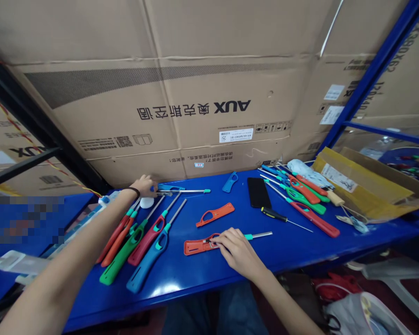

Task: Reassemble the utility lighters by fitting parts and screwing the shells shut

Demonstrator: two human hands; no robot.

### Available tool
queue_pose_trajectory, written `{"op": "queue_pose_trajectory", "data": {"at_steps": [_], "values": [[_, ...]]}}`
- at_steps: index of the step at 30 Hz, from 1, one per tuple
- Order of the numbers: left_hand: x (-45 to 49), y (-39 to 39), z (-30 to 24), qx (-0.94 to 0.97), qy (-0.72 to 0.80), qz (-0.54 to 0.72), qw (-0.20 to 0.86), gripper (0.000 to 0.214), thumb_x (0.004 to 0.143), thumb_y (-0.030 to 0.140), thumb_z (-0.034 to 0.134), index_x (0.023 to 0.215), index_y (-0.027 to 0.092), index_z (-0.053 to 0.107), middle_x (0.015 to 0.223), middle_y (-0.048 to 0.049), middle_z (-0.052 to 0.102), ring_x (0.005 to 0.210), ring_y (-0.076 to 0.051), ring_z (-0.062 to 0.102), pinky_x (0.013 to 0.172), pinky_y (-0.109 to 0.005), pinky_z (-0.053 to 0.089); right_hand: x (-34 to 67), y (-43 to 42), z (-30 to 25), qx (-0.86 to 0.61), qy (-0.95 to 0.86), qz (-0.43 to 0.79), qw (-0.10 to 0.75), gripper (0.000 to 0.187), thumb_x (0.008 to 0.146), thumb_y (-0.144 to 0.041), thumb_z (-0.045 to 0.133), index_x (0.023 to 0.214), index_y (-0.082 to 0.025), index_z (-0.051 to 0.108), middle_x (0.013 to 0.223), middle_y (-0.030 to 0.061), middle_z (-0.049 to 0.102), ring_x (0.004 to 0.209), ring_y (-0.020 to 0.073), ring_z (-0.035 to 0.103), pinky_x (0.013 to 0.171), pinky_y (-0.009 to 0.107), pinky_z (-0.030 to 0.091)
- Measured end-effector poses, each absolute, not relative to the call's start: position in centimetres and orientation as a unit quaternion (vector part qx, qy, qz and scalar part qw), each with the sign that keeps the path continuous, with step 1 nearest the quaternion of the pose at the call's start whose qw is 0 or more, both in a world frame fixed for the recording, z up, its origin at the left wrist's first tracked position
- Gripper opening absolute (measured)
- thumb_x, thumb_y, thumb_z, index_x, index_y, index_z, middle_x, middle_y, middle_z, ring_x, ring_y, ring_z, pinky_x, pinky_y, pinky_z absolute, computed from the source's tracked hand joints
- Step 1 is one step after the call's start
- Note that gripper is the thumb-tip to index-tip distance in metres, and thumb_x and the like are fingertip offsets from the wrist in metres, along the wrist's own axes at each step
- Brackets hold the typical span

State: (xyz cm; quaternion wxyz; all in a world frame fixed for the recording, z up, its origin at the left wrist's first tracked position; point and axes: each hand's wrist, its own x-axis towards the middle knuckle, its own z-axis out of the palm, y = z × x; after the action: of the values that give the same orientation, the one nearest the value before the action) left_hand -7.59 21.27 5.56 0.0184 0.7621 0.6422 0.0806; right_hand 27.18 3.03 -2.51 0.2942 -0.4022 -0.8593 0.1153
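My right hand (235, 249) rests on an opened orange-red gas lighter (193, 247), its fingertips on the inner parts. The lighter's metal tube (262, 235) with a teal collar sticks out to the right past my hand. Just behind it lies a loose orange casing half (218, 213). At the back left, my left hand (145, 186) is curled beside a blue lighter (171, 188) with a long metal tube and above a round white object (147, 202); what its fingers hold is hidden. Several red, green and blue lighters (148, 258) lie fanned out under my left forearm.
A blue casing piece (230, 182), a black phone (259, 192) and a black-and-yellow screwdriver (274, 214) lie on the blue table (181, 274). More lighters (314, 216) are piled at right beside a yellow-taped carton (356, 184). Cardboard (195, 83) walls the back.
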Motion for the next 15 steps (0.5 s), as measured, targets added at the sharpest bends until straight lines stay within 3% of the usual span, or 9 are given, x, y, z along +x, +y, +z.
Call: {"op": "queue_pose_trajectory", "data": {"at_steps": [4, 9, 12, 15], "values": [[-8.2, 21.3, 7.9, 0.772, 0.629, -0.045, 0.075, 0.033, 0.090, 0.034, 0.056, 0.117, 0.014, 0.055, 0.117, -0.0073, 0.058, 0.100, -0.024, 0.059, 0.083, -0.042, 0.052, 27.2, 3.0, -2.6, -0.404, -0.861, 0.107, 0.289, 0.022, 0.094, -0.016, 0.044, 0.106, -0.023, 0.061, 0.093, 0.0049, 0.064, 0.085, 0.0188, 0.054, 0.077, 0.033, 0.042], [-8.3, 20.2, 8.9, 0.773, 0.625, -0.074, 0.081, 0.033, 0.090, 0.035, 0.055, 0.115, 0.014, 0.056, 0.116, -0.0071, 0.058, 0.100, -0.024, 0.059, 0.082, -0.042, 0.052, 27.2, 3.0, -2.6, -0.411, -0.857, 0.117, 0.287, 0.021, 0.094, -0.016, 0.044, 0.105, -0.023, 0.061, 0.093, 0.0047, 0.064, 0.086, 0.0191, 0.055, 0.077, 0.034, 0.042], [-7.7, 19.2, 8.8, 0.777, 0.624, -0.047, 0.068, 0.032, 0.085, 0.022, 0.062, 0.114, 0.011, 0.056, 0.107, -0.0060, 0.062, 0.090, -0.019, 0.061, 0.081, -0.035, 0.050, 27.2, 2.9, -2.6, -0.411, -0.857, 0.123, 0.285, 0.022, 0.094, -0.016, 0.044, 0.104, -0.023, 0.061, 0.093, 0.0047, 0.064, 0.086, 0.0193, 0.054, 0.078, 0.034, 0.042], [-7.0, 18.5, 9.0, 0.779, 0.625, 0.004, 0.044, 0.049, 0.070, 0.003, 0.066, 0.118, 0.010, 0.055, 0.101, -0.0035, 0.064, 0.075, -0.013, 0.060, 0.073, -0.022, 0.046, 27.2, 2.9, -2.5, -0.409, -0.857, 0.125, 0.287, 0.021, 0.094, -0.016, 0.044, 0.104, -0.023, 0.061, 0.093, 0.0046, 0.064, 0.086, 0.0196, 0.054, 0.077, 0.034, 0.042]]}}
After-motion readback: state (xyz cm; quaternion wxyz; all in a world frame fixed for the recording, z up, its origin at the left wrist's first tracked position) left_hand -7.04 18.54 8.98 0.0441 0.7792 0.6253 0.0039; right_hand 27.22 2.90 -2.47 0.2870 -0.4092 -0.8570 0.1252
